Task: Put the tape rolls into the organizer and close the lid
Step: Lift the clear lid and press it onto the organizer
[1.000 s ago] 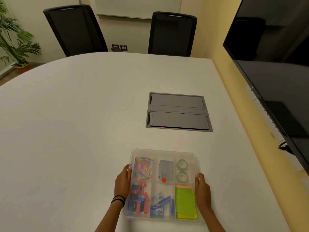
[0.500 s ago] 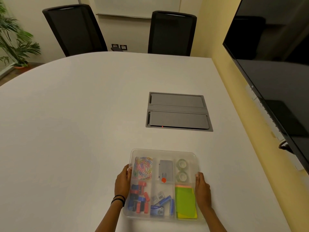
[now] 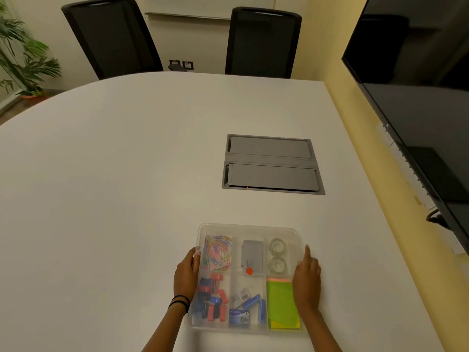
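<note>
Clear plastic made up the organizer, which sat on the white table close to its near edge, its lid shut over the compartments. Two tape rolls lay one behind the other in the far right compartment — both inside, under the lid. Beside them, in the middle far compartment, was a grey box with a red dot, and coloured paper clips filled the far left one. The near row held red and blue clips on the left, blue staple boxes in the middle and green sticky notes on the right.

The left hand lay flat against the organizer's left side, fingers loosely spread along the edge, a dark band at the wrist. The right hand rested at the right side with its index finger stretched forward along the rim — the other fingers curled, gripping nothing.

Farther out, a grey hatch was set flush into the table. Two black chairs stood at the far edge, a dark screen hung on the right wall, and a plant stood at far left.
</note>
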`<state>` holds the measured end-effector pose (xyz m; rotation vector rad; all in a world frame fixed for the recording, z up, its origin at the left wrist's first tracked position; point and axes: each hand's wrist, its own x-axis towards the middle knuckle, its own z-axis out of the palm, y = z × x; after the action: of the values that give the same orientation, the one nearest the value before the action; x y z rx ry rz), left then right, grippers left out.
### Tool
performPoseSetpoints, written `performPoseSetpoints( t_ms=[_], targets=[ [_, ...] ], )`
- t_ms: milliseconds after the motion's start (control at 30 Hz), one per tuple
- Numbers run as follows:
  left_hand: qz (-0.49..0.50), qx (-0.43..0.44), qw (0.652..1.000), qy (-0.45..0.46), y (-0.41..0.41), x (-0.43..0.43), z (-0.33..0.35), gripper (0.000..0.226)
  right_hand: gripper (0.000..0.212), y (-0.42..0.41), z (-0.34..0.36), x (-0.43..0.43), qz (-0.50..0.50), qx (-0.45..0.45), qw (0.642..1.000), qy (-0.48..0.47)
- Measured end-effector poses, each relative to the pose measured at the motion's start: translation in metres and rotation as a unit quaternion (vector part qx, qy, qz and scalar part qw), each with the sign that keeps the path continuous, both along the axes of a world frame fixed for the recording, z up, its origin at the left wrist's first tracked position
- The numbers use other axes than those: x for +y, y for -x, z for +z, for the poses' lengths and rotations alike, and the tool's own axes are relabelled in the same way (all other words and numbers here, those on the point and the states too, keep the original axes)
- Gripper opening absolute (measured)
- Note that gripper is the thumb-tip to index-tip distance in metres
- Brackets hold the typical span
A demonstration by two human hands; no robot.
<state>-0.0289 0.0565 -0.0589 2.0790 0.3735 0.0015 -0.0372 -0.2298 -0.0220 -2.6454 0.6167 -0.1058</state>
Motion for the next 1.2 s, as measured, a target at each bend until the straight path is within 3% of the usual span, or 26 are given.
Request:
performPoseSetpoints(
  t_ms=[100, 200, 300, 733, 967, 1200],
  targets=[
    [-0.001, 0.001, 1.000, -0.003, 0.000, 0.000, 0.000, 0.026, 0.065, -0.016, 0.009, 0.020, 0.119, -0.040, 0.990, 0.066],
    [-0.001, 0.000, 1.000, 0.000, 0.001, 0.000, 0.001, 0.024, 0.064, -0.029, 0.009, 0.047, 0.285, -0.001, 0.957, 0.063],
    [-0.001, -0.002, 1.000, -0.002, 0.001, -0.001, 0.003, 0.022, 0.059, -0.035, -0.003, 0.066, 0.359, 0.041, 0.930, 0.061],
    [0.000, 0.005, 1.000, -0.006, -0.016, -0.002, 0.013, 0.032, 0.057, -0.037, -0.015, 0.070, 0.356, 0.052, 0.931, 0.070],
    [0.042, 0.042, 0.996, 0.062, -0.086, 0.002, 0.031, 0.020, 0.057, -0.039, -0.016, 0.071, 0.358, 0.048, 0.929, 0.079],
    [0.045, 0.074, 0.988, 0.131, -0.096, 0.007, 0.027, 0.021, 0.056, -0.038, -0.016, 0.071, 0.354, 0.051, 0.929, 0.097]
  ],
)
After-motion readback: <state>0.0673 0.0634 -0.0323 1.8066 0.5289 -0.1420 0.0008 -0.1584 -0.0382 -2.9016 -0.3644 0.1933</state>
